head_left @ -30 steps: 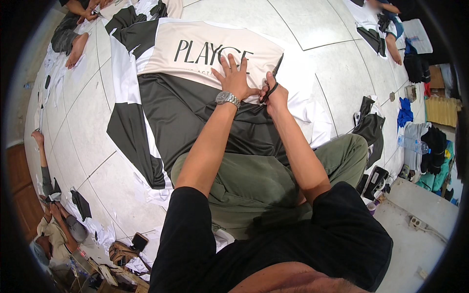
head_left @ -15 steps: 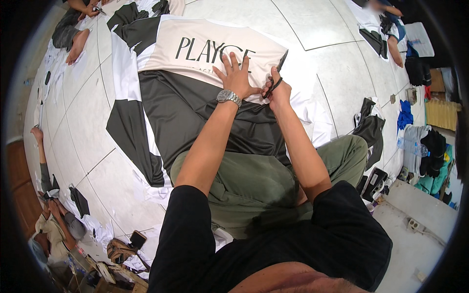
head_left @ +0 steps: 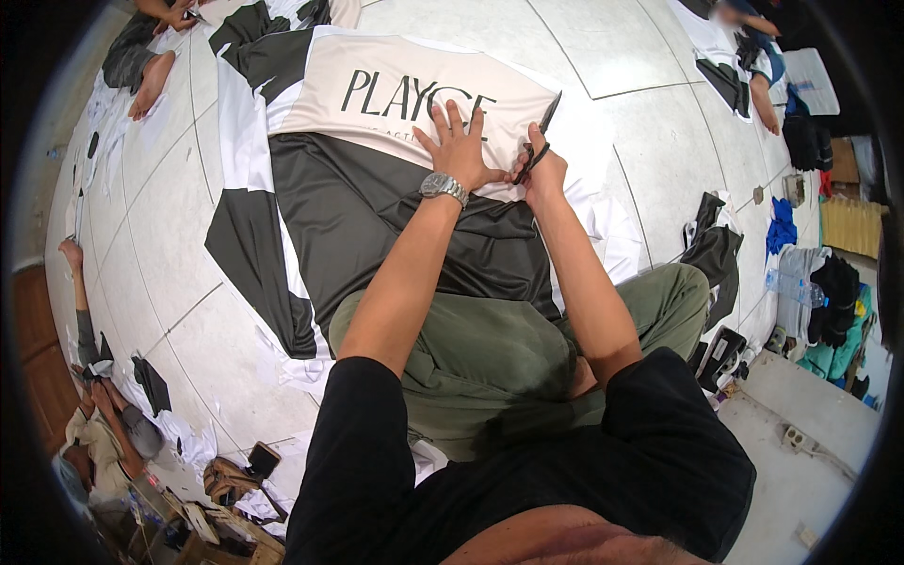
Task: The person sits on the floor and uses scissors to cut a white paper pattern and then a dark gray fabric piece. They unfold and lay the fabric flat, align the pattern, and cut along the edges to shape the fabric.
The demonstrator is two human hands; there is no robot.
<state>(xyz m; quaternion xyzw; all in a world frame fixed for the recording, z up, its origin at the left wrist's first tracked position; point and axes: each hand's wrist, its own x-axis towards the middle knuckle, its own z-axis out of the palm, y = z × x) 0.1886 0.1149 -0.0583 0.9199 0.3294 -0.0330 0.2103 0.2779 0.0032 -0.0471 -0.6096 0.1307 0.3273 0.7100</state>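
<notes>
My left hand [head_left: 456,153] lies flat with its fingers spread on a cream fabric panel [head_left: 330,61] with dark lettering. A metal watch is on that wrist. My right hand [head_left: 544,175] is closed round the handles of black-handled scissors [head_left: 550,115]. Their blades point away from me along the panel's right edge, where the cream meets white fabric [head_left: 576,132]. Below the cream part, a dark grey fabric section [head_left: 353,212] spreads down to my crossed legs. Part of the scissor handles is hidden by my fingers.
Around me is a pale tiled floor [head_left: 631,52]. Dark and white cloth pieces [head_left: 711,250] lie to my right, near a clear plastic bottle [head_left: 808,292]. Co-workers sit at the far left, far right and lower left. A brown bag [head_left: 226,480] stands at lower left.
The scissors and my right hand have shifted very slightly to the right along the panel's edge. My left hand stays pressed on the fabric.
</notes>
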